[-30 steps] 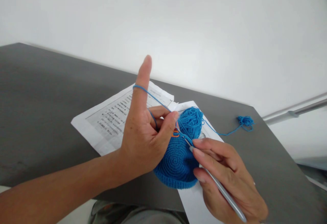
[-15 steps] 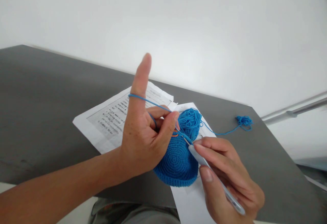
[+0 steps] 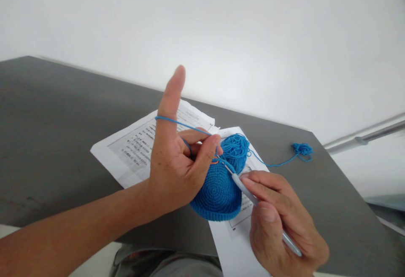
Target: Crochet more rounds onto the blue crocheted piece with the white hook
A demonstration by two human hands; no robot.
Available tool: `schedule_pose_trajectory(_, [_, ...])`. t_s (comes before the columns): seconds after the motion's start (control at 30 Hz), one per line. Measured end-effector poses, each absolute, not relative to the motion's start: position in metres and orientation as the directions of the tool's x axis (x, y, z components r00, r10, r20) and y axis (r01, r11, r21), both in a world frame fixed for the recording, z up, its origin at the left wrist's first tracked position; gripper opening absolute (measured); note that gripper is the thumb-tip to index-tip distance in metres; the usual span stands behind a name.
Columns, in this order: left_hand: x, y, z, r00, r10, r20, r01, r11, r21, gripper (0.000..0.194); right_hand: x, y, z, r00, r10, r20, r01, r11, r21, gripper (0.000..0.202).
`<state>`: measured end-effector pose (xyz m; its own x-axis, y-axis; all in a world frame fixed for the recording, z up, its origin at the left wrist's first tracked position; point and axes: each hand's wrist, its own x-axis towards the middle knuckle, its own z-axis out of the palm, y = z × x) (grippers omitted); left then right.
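My left hand (image 3: pixel 177 163) pinches the top edge of a round blue crocheted piece (image 3: pixel 218 192) between thumb and fingers, its index finger pointing up. A blue strand (image 3: pixel 183 124) wraps that finger and runs down to the pinch. Near my thumb tip a small orange marker (image 3: pixel 214 161) sits on the piece. My right hand (image 3: pixel 284 222) grips a grey-handled crochet hook (image 3: pixel 245 189), its metal tip at the edge of the piece, beside the pinch. Just behind lies a blue yarn ball (image 3: pixel 236 150).
Printed sheets (image 3: pixel 126 150) lie under the work on the dark grey table (image 3: pixel 63 121). A small yarn tangle (image 3: pixel 303 151) at the right is joined by a strand toward the ball. A white wall (image 3: pixel 202 28) stands behind; a metal rail (image 3: pixel 363 140) is at the right.
The crocheted piece has risen slightly and tilted, showing more of the sheet below it. My left hand has shifted a little left, and my right thumb has moved along the hook handle.
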<state>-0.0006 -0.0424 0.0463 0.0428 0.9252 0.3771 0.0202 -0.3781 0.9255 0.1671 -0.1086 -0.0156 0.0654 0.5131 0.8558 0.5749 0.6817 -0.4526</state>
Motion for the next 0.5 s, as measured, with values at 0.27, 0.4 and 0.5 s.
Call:
schedule_pose_trajectory(0.27, [0.001,-0.043,0.047,0.026,0.937,0.349,-0.016,-0.349,0.937,0.106,0.176,-0.114,-0.003,-0.047,0.721,0.691,0.49,0.62,-0.613,0.035])
schedule_pose_trajectory(0.4, [0.001,-0.039,0.043,0.038,0.962,0.269,-0.111,-0.263,0.958,0.102,0.169,-0.111,0.0,-0.016,0.722,0.692,0.493,0.608,-0.623,0.043])
schedule_pose_trajectory(0.5, [0.002,-0.033,0.036,0.072,0.972,0.225,-0.171,-0.21,0.962,0.085,0.168,-0.109,-0.001,-0.029,0.685,0.728,0.55,0.619,-0.56,0.046])
